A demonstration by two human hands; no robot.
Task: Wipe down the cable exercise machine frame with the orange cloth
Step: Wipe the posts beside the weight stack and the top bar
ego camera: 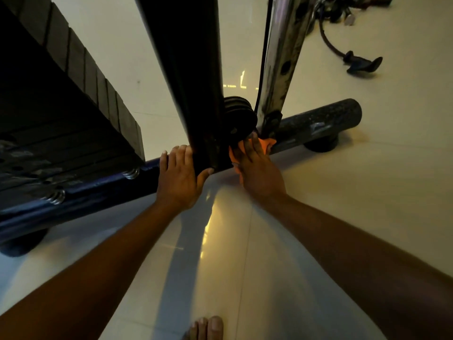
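Observation:
The cable machine's black upright post (191, 77) rises from a dark base tube (316, 121) that runs across the floor. My left hand (180, 179) rests on the foot of the post, fingers on its left side and thumb across the front. With straight fingers, my right hand (257, 168) presses the orange cloth (266, 144) against the base tube just right of the post. Most of the cloth is hidden under that hand. A black pulley (239, 115) sits right behind the cloth.
The black weight stack (61, 114) fills the left side. A chrome drilled guide bar (282, 62) stands right of the pulley. Black cable handles (362, 66) lie on the pale tiled floor at upper right. My bare toes (208, 327) show at the bottom edge.

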